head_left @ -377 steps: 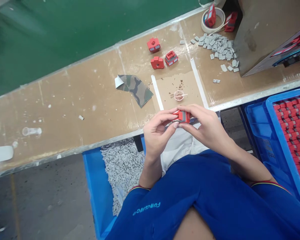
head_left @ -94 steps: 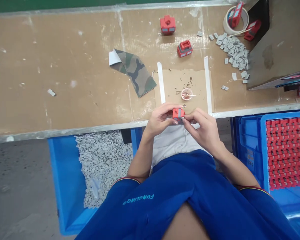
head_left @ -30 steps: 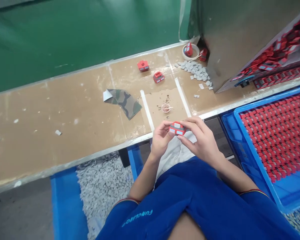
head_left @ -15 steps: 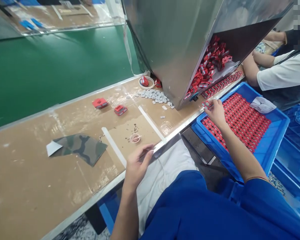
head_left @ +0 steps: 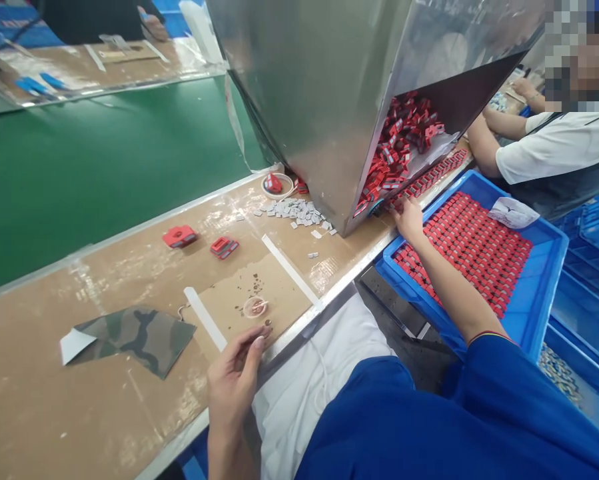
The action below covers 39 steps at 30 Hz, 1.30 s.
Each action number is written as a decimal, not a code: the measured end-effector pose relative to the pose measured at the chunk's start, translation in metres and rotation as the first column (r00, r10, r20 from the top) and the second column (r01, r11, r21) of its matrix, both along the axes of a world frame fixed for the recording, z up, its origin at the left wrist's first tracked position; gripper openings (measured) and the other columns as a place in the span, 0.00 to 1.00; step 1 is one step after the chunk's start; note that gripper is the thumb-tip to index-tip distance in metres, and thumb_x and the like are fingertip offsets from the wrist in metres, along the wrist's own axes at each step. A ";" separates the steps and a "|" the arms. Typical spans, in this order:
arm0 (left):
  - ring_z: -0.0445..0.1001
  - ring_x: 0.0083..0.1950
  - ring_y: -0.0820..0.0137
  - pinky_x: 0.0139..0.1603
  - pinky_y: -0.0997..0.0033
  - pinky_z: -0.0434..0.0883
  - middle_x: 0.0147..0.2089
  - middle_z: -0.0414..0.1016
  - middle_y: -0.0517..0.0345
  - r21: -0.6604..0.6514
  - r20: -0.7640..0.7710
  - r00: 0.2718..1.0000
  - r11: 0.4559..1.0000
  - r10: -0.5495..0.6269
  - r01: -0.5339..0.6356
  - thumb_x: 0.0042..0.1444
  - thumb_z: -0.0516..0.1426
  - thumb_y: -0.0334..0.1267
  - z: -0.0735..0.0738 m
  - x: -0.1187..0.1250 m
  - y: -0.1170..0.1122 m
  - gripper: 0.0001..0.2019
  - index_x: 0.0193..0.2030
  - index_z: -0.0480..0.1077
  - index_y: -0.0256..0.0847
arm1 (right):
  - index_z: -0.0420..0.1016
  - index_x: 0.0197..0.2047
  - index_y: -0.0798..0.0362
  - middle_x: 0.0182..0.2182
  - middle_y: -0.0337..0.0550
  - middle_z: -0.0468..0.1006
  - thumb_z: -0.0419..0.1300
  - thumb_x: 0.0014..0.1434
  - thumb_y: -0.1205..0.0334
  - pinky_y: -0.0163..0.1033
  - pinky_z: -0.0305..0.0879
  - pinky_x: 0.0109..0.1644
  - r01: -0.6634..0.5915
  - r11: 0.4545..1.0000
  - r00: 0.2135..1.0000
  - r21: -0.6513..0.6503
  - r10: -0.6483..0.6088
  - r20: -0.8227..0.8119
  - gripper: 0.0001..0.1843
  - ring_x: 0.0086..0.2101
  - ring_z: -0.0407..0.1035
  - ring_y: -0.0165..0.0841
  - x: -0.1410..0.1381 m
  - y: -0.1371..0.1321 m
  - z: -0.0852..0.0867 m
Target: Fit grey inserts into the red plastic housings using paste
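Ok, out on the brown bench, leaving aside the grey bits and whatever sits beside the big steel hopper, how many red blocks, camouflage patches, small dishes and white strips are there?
Red blocks: 2
Camouflage fabric patches: 1
Small round dishes: 1
White strips: 2
Total: 6
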<state>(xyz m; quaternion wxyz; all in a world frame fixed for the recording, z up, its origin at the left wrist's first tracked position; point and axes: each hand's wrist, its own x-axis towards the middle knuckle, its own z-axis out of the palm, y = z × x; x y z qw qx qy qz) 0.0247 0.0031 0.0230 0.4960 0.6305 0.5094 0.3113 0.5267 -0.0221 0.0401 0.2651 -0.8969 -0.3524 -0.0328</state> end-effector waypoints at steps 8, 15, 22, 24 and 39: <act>0.88 0.50 0.55 0.55 0.60 0.85 0.46 0.88 0.45 -0.020 0.013 1.000 1.000 0.016 -0.016 0.58 0.65 0.59 -0.003 0.001 0.004 0.23 0.45 0.82 0.39 | 0.75 0.48 0.56 0.51 0.60 0.74 0.60 0.61 0.66 0.56 0.68 0.62 0.026 1.000 1.000 0.005 -0.026 0.006 0.11 0.50 0.70 0.48 0.005 0.001 0.006; 0.88 0.47 0.57 0.52 0.60 0.85 0.45 0.88 0.45 0.029 0.033 0.999 1.000 -0.002 0.001 0.60 0.65 0.57 -0.004 -0.002 -0.001 0.21 0.45 0.81 0.39 | 0.74 0.52 0.57 0.50 0.59 0.76 0.57 0.63 0.63 0.50 0.73 0.48 -0.059 0.996 0.989 0.059 0.051 0.139 0.15 0.41 0.73 0.44 -0.042 -0.020 0.027; 0.87 0.43 0.60 0.47 0.63 0.84 0.42 0.88 0.46 0.070 0.101 0.995 0.998 -0.014 0.007 0.63 0.63 0.54 -0.002 -0.005 -0.009 0.19 0.43 0.82 0.39 | 0.77 0.38 0.50 0.25 0.39 0.77 0.60 0.68 0.58 0.39 0.69 0.30 -0.784 0.617 0.610 0.066 0.786 -0.098 0.08 0.25 0.71 0.35 -0.147 -0.042 0.049; 0.86 0.40 0.61 0.45 0.64 0.84 0.41 0.87 0.46 0.040 0.155 0.988 0.999 0.020 -0.026 0.62 0.63 0.56 -0.002 -0.007 -0.009 0.20 0.42 0.82 0.39 | 0.79 0.39 0.47 0.26 0.39 0.80 0.63 0.66 0.57 0.41 0.70 0.28 -0.865 0.495 0.455 0.089 0.845 -0.279 0.06 0.24 0.73 0.37 -0.156 -0.049 0.065; 0.77 0.25 0.68 0.27 0.69 0.78 0.29 0.83 0.55 0.078 0.085 0.976 0.975 0.202 -0.208 0.56 0.68 0.59 0.000 -0.011 -0.003 0.22 0.38 0.80 0.40 | 0.79 0.52 0.62 0.55 0.63 0.82 0.72 0.62 0.50 0.59 0.67 0.68 -0.460 0.882 0.884 0.102 0.444 0.148 0.25 0.59 0.74 0.50 0.016 0.151 0.126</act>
